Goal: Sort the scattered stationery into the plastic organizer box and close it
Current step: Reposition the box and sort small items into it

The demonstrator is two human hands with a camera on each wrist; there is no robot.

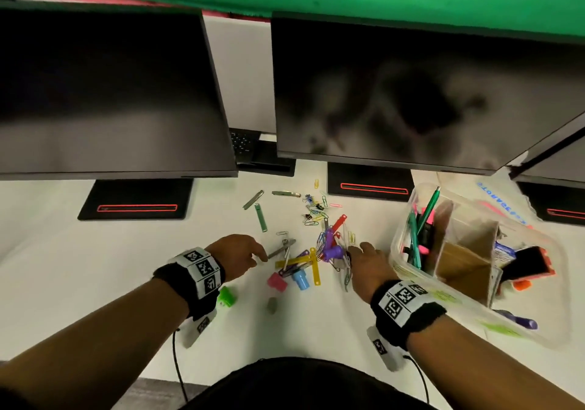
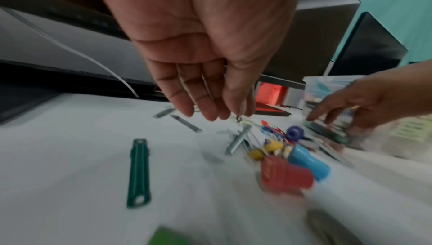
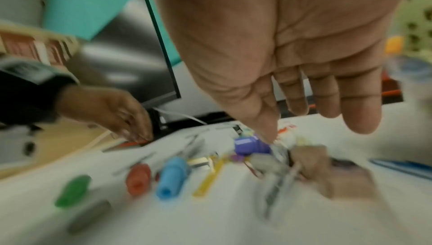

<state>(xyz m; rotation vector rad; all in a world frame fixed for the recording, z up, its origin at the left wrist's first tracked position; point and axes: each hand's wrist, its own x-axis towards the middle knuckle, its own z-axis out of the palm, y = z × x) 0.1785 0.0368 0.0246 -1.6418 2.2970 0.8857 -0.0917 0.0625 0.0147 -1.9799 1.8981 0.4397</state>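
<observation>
Both hands over the stationery pile [image 1: 308,251] on the table [image 1: 95,267]. Left hand [image 1: 235,256] pinching something thin, unclear what; right hand [image 1: 368,265] loose-fingered, empty. Organizer box [image 1: 408,267] open, just right of the right hand, nearer it.

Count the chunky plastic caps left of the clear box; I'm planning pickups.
5: green plastic cap beside the left wrist, grey cap nearest the person, pink cap beside blue cap, purple cap by the right hand. The pile may hide more.
</observation>
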